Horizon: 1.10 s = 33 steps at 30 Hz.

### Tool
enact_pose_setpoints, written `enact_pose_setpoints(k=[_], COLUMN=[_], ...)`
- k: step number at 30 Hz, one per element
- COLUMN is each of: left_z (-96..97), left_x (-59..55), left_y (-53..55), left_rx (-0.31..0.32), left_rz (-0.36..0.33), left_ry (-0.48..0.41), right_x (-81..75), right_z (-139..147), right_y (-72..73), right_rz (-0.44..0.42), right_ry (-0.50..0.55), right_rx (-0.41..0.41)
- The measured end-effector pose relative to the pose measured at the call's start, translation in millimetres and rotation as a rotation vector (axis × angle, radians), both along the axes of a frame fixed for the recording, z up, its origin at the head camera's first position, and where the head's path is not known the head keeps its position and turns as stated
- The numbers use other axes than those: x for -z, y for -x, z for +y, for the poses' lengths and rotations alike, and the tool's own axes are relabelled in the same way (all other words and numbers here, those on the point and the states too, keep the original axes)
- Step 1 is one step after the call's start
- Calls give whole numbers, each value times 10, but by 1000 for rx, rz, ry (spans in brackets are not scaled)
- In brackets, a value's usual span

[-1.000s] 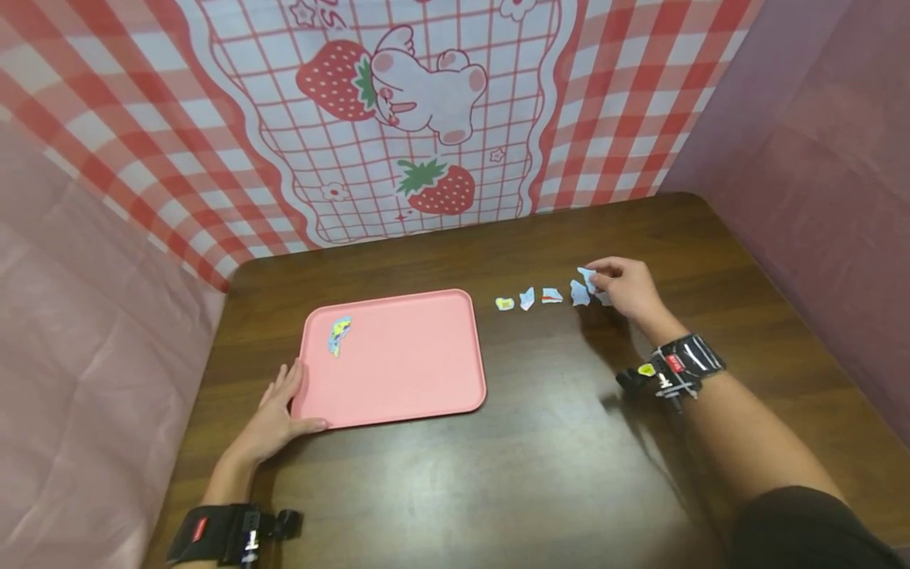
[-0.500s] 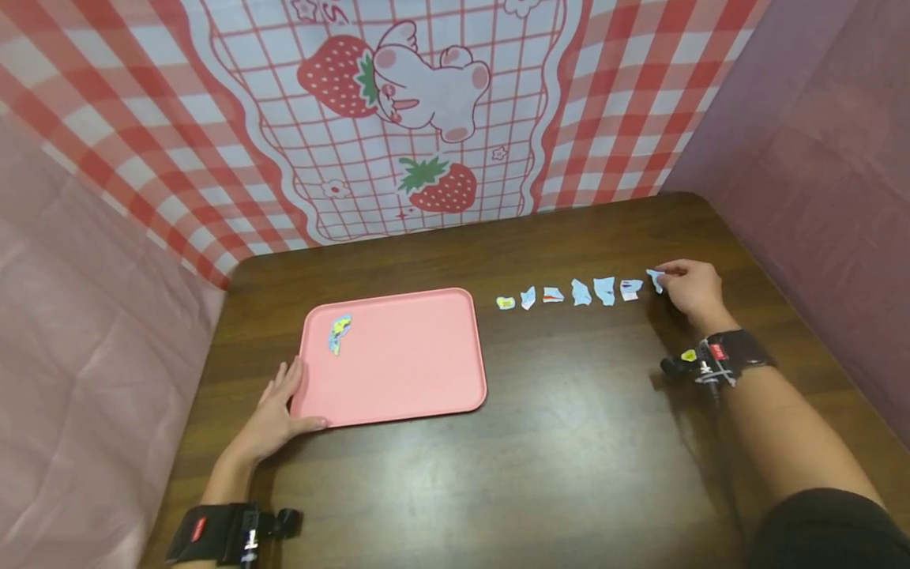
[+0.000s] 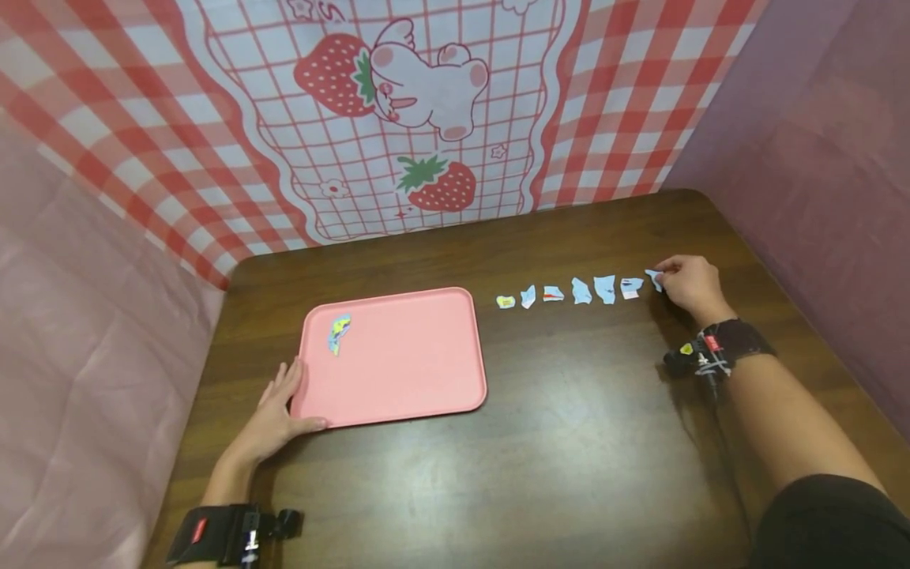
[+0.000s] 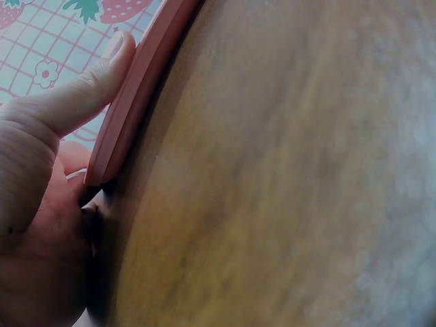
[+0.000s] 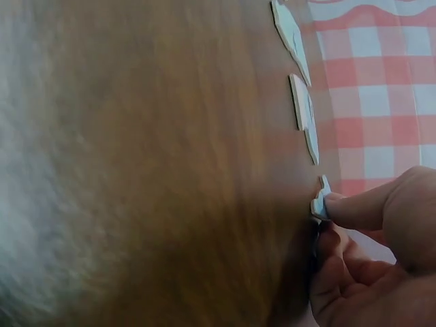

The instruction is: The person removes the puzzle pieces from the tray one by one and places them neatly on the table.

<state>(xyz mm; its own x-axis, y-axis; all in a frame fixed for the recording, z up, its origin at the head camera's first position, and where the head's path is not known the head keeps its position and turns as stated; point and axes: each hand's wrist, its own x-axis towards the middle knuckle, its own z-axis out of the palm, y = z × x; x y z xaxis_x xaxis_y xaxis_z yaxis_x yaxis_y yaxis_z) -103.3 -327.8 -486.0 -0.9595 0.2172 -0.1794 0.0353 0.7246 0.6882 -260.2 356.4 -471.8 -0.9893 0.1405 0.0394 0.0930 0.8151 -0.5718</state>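
My right hand [image 3: 690, 283] pinches a small pale-blue puzzle piece [image 3: 654, 278] between thumb and fingertips at the right end of a row. In the right wrist view the thumb presses on top of this piece [image 5: 321, 202], close over the table. To its left lie several irregular flat pieces, among them a blue-and-white one [image 3: 630, 288] and a plain light-blue one [image 3: 604, 289]. My left hand [image 3: 270, 419] spreads around the near left corner of the pink tray [image 3: 405, 356], thumb along the front rim, straight fingers at the left side. A yellow-and-blue piece [image 3: 339, 334] lies on the tray.
More pieces continue the row toward the tray, including a yellow one [image 3: 505, 302], a pale one [image 3: 528, 297] and a red-striped one [image 3: 553, 294]. A checked strawberry cloth [image 3: 441, 87] hangs behind the wooden table [image 3: 441, 490]. Pink cloth [image 3: 85, 332] hangs at the sides.
My right hand has carried the pale-blue piece rightward from above the row to its right end, then stayed almost still. The left hand and the tray have not moved.
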Motion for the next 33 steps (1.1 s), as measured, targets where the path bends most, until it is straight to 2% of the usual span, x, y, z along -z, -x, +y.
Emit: enact_pose_setpoints(k=[7, 29, 33], left_z=[1, -2, 2], left_x=[-2, -8, -9], left_y=[9, 8, 7], left_rx=[-3, -14, -8], left_rz=[-2, -20, -11], left_ry=[8, 1, 0], right_x=[-13, -2, -1], right_z=[39, 43, 63], right_y=[42, 66, 68], right_rz=[2, 5, -25], right_ry=[-30, -60, -15], right_rx=[-50, -65, -39])
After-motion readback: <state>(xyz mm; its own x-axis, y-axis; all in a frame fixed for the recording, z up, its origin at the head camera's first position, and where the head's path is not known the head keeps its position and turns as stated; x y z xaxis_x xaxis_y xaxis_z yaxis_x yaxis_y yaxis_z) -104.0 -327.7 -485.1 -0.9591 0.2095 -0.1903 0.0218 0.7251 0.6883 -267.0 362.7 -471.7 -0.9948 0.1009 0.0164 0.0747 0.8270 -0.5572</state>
